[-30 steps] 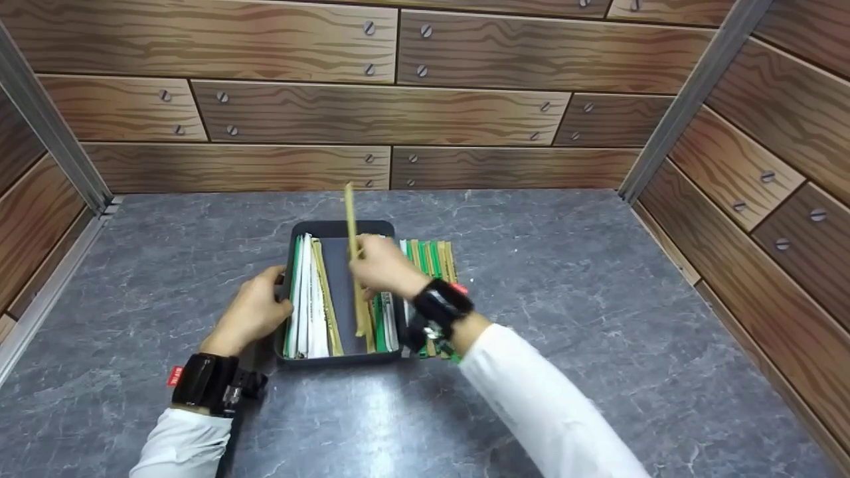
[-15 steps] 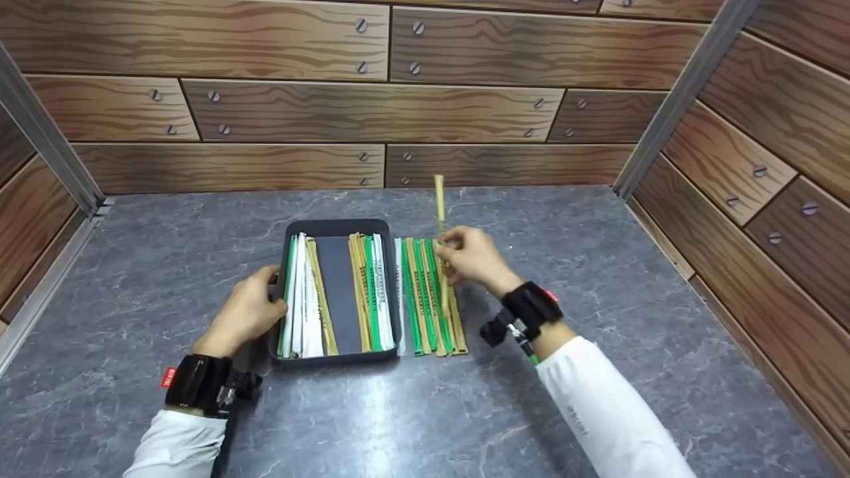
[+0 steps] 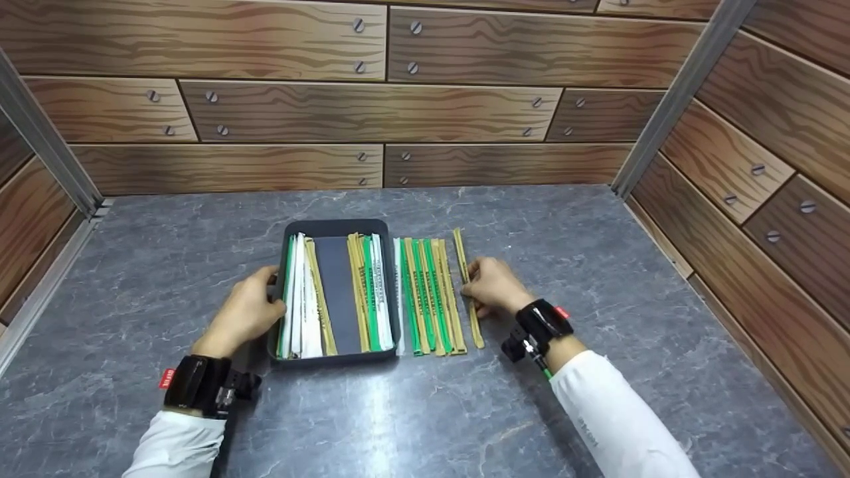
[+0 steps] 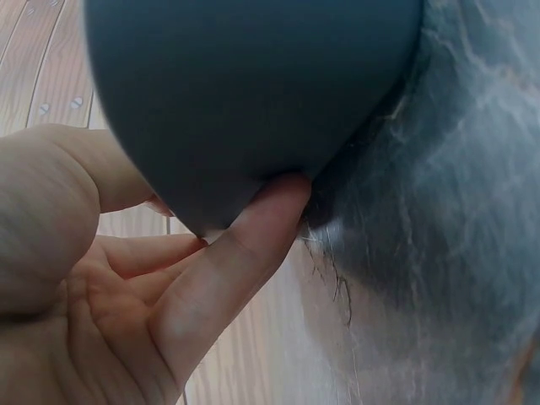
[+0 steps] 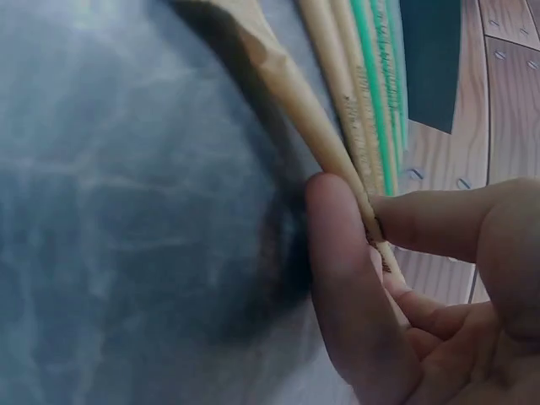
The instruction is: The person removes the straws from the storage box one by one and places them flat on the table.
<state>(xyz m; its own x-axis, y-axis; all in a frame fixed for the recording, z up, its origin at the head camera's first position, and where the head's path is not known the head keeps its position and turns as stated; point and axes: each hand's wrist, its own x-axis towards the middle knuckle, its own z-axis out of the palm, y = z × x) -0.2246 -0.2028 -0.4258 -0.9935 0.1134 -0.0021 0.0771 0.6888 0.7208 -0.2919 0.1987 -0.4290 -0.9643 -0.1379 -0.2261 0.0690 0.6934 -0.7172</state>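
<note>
As seen from the head, now holds a tan paper-wrapped stick (image 3: 463, 259) down at the bench (image 3: 398, 425), pinched between thumb and fingers of the right hand (image 3: 495, 287). Has carried it, since a second ago, from above the dark grey box (image 3: 339, 285) to the outer side of a row of green, tan and white sticks (image 3: 430, 299), the side nearest the right hand. Leaves a narrow gap between that stick and the row, with the row just beside the box, between the two hands. Grips the box's side wall with the left hand (image 3: 246, 309), much as half a second ago, well apart from the right. Keeps inside a bundle (image 3: 305, 299) next to the left hand and a second bundle (image 3: 372, 292) toward the right, with bare floor between. Suggests a transfer nearly made: out of the box and by the row, but not yet let go.

When viewed from the left wrist, presses a finger against the outside wall of the box, probably to steady it.

When viewed from the right wrist, confirms the pinch of thumb and fingertip on the stick, with the row just past it. Cannot tell whether touching the bench or slightly raised
</note>
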